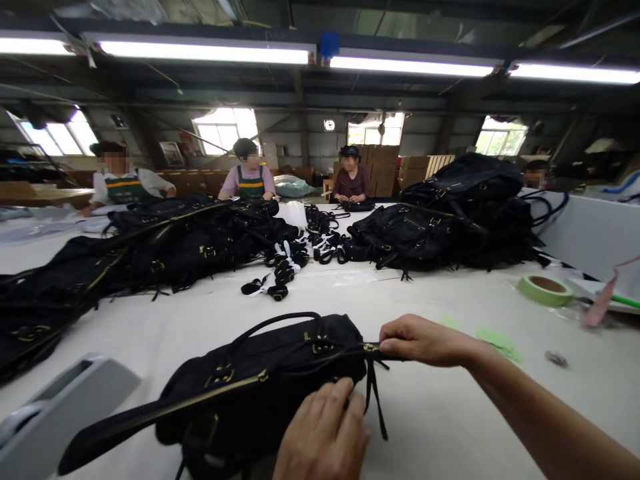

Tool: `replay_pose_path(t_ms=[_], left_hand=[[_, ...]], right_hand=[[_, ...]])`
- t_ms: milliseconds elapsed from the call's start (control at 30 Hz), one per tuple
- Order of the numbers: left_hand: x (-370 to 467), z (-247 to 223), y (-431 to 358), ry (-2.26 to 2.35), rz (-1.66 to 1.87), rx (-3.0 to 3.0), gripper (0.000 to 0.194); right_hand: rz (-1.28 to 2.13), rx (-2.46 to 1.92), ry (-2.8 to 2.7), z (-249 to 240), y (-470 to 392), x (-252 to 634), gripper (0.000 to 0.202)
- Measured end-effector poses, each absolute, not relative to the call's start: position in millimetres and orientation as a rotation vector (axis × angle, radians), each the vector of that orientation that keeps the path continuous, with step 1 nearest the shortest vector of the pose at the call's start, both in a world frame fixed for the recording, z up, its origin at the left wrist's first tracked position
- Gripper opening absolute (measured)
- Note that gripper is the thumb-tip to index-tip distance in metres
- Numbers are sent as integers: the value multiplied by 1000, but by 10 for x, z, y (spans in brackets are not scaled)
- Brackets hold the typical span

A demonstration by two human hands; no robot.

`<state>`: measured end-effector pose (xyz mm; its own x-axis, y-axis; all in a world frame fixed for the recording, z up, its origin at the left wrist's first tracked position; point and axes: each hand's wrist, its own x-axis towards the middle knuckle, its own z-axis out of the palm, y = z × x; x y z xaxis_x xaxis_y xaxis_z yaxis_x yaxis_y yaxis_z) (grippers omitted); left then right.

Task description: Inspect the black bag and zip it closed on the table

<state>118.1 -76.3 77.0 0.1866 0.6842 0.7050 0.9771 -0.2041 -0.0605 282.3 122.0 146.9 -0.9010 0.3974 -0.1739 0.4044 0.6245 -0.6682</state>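
A black handbag [280, 367] with gold fittings lies on the white table in front of me, its part-open gold zip running along the top. One carrying handle arches up at the back, and a long dark zip end juts out at the left. My right hand [425, 340] is closed around the zip's tab at the bag's right end, near a gold zip piece and dangling black cords. Against the bag's near side lies my left hand [325, 430], its fingers stretched out and side by side; its fingertips touch the fabric near the right end.
Black bags [165, 247] are heaped at left, more bags [430, 227] at right. Bundled black straps [285, 267] lie between. A tape dispenser [65, 413], green tape roll [544, 291] and green scraps [497, 341] are on the table [420, 427]. Several people sit across it.
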Motion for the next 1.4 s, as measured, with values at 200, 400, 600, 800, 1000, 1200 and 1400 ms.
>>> replay_pose_path(t_ms=[200,400,600,800,1000,1200,1400], left_hand=[[1363,1001,-378,-2107,-616,-1818,40],[1469,998,-173,-2206,-526,-1752,16],[1446,1055,-171,-2133,-487,-1849,5],[1130,1414,-455,-2056,-326,-1932,13],[598,1449,-872,-2022,-170,-1784,21],[410,1438,-1005,-2027,-390,-1784,26],[121,1414,-1162,-2186,-796,-1794,24]], right_hand=[[-1373,792,2905,1288,975,2804,27],[-1280,873,2882,1188,1051,2798,33],[-1230,947,2780,1298,1210,2775,30],[-1132,939,2801,1463,1272,2761,13],[-1289,1026,2721,1372,1437,2783,7],[-912,1093,2896,1395,1427,2754,12],[-375,743,3467,1509,1105,2624,23]])
